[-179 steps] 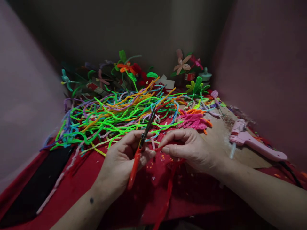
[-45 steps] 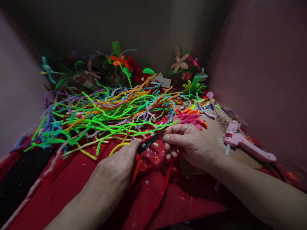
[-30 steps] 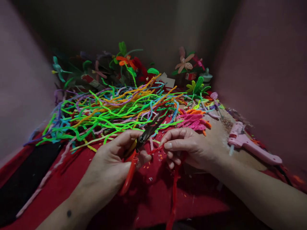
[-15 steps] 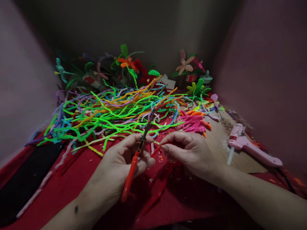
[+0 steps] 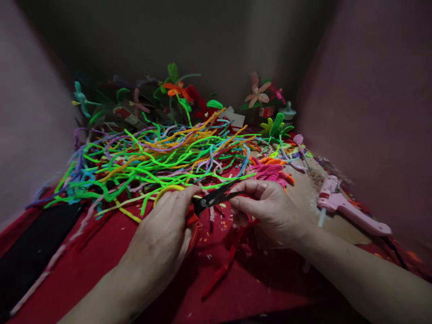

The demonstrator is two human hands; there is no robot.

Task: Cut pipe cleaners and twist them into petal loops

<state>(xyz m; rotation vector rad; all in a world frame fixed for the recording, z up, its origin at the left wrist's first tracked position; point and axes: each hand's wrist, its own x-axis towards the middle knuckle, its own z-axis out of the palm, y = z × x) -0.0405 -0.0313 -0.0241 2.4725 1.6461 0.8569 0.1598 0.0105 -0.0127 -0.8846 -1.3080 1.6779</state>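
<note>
My left hand (image 5: 165, 229) is closed around long-nosed pliers (image 5: 214, 199) with black jaws and red and yellow handles. The jaws point right, parted a little, and their tips reach the fingertips of my right hand (image 5: 265, 204). That hand pinches a red fuzzy pipe cleaner (image 5: 224, 267), whose tail hangs down toward the front of the red cloth. The end between its fingers is mostly hidden. Just beyond both hands lies a large heap of green, orange, blue and purple pipe cleaners (image 5: 162, 155).
A pink glue gun (image 5: 354, 209) rests on cardboard (image 5: 303, 198) at right. Pink fuzzy pieces (image 5: 268, 173) lie behind my right hand. Pipe-cleaner flowers (image 5: 258, 94) stand along the back. A black object (image 5: 37, 245) lies at left on the red cloth (image 5: 162, 297), which has small scraps.
My left hand has turned over, swinging the pliers from pointing up and away to pointing right, at my right fingertips. Their yellow handle now shows. My right hand keeps its pinch.
</note>
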